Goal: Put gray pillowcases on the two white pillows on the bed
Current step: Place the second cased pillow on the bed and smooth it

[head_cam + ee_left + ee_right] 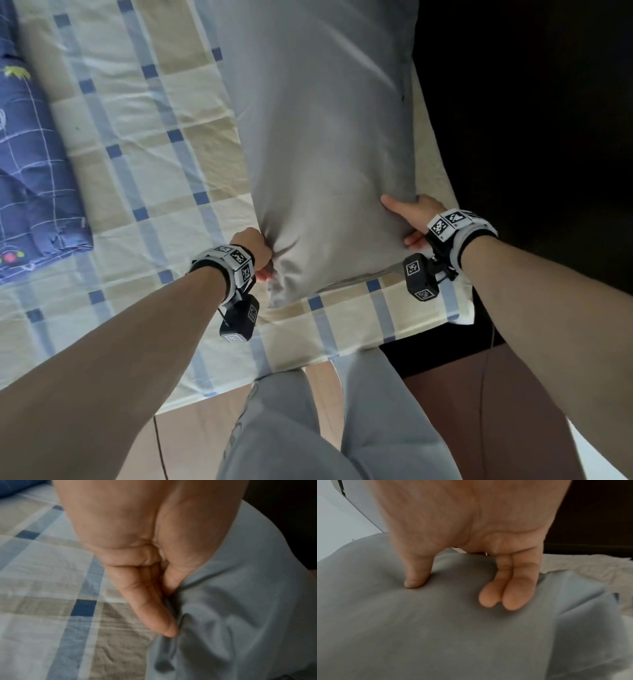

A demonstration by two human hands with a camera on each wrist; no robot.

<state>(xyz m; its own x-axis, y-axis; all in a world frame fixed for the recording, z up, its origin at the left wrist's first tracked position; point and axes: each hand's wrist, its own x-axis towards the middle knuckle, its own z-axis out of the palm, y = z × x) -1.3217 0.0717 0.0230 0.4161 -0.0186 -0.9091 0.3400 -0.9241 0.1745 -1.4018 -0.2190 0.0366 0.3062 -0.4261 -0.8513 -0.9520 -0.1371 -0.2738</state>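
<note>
The gray pillowcase (318, 137) is filled out by a pillow and lies lengthwise on the checked bedsheet (137, 137), running from centre up toward twelve o'clock along the bed's right side. No white shows, so this one looks fully covered. At seven o'clock of the pillow the left hand (255, 251) clenches a bunch of gray cloth at the near corner, creases fanning from the grip. At four o'clock the right hand (411, 216) grasps the other near corner, thumb (417, 573) pressed on top and fingers (513, 596) wrapped round the edge. I'd call this settling the case. Next: square the open end, then find the second pillow, which isn't in view. A blue quilt (30, 171) sits at nine o'clock.
</note>
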